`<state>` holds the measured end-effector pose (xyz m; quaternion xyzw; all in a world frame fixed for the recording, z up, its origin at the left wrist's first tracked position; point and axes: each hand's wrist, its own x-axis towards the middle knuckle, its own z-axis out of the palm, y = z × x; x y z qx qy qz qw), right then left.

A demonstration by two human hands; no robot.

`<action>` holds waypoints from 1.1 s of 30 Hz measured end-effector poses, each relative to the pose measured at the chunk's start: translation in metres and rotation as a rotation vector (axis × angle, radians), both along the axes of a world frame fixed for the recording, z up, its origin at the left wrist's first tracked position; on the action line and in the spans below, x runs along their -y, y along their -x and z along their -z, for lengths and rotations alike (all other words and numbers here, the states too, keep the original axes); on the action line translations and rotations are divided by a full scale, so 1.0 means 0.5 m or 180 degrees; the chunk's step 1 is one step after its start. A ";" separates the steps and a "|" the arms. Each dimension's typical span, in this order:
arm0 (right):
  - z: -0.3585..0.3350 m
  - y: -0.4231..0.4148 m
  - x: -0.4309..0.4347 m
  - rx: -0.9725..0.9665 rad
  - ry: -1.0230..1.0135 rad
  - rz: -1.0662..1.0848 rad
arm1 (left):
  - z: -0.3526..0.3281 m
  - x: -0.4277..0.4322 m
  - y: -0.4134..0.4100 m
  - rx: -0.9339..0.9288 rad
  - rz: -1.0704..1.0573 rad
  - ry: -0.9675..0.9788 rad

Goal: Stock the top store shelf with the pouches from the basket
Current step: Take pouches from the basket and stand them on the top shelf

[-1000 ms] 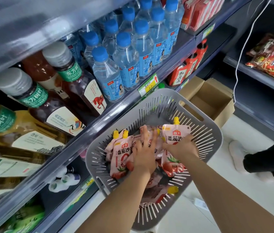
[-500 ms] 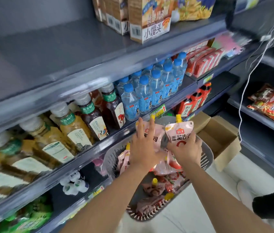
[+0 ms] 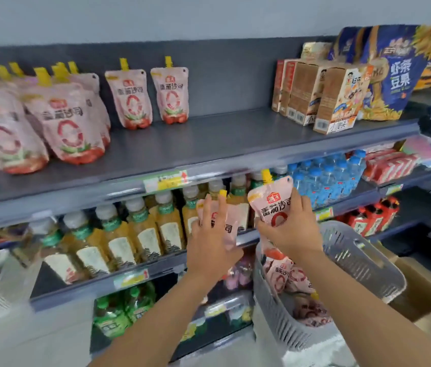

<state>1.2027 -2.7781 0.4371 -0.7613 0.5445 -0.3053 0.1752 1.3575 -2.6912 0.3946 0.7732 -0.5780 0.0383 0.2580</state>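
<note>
Left hand [image 3: 213,242]: raised in front of the drinks shelf, forearm reaching up from the lower edge of the view, back of the hand turned to the camera; fingers are spread and pressed over a pink pouch [image 3: 229,223], which is held upright with its yellow cap above the fingertips.
Right hand [image 3: 292,231]: raised beside the left, slightly higher, wrist bent back; fingers and thumb are closed around the lower half of a second pouch [image 3: 272,200], held upright with its printed front facing the camera.
Held pouches: both are below the front edge of the top shelf [image 3: 209,144], side by side, whether touching cannot be told.
Basket [image 3: 354,263]: grey, slotted, seen at lower right beneath the right forearm; more pouches [image 3: 285,276] are lying inside it.
Top shelf stock: two pouches [image 3: 150,98] are standing upright against the back panel; a blurred group of pouches [image 3: 37,120] is standing at the left.
Top shelf right end: brown cartons [image 3: 323,96] and a blue snack bag [image 3: 391,75] are set there.
Middle shelf: tea bottles [image 3: 135,234] and water bottles [image 3: 325,176] are lined up.
</note>
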 end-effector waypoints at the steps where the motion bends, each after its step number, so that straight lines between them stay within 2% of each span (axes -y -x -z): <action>1: -0.016 -0.031 -0.033 0.0028 0.0044 -0.0014 | -0.008 -0.047 -0.031 -0.0023 -0.0093 0.0037; 7: -0.134 -0.225 -0.203 0.0191 0.0438 -0.0423 | -0.123 -0.303 -0.202 -0.0188 -0.0685 0.0583; 12: -0.235 -0.375 -0.277 0.0702 0.0506 -0.0687 | -0.263 -0.397 -0.335 0.0006 -0.1187 0.1300; 18: -0.321 -0.515 -0.273 0.1054 0.0366 -0.0755 | -0.400 -0.376 -0.469 0.0448 -0.1531 0.1772; 20: -0.331 -0.555 -0.256 0.1089 0.0385 -0.0800 | -0.414 -0.350 -0.507 0.0421 -0.1589 0.1831; 29: -0.316 -0.693 -0.183 0.0843 0.0546 -0.1051 | -0.345 -0.245 -0.598 0.0346 -0.1698 0.1701; 33: -0.302 -0.717 -0.184 0.0709 0.0535 -0.1050 | -0.332 -0.243 -0.606 0.0456 -0.1673 0.1886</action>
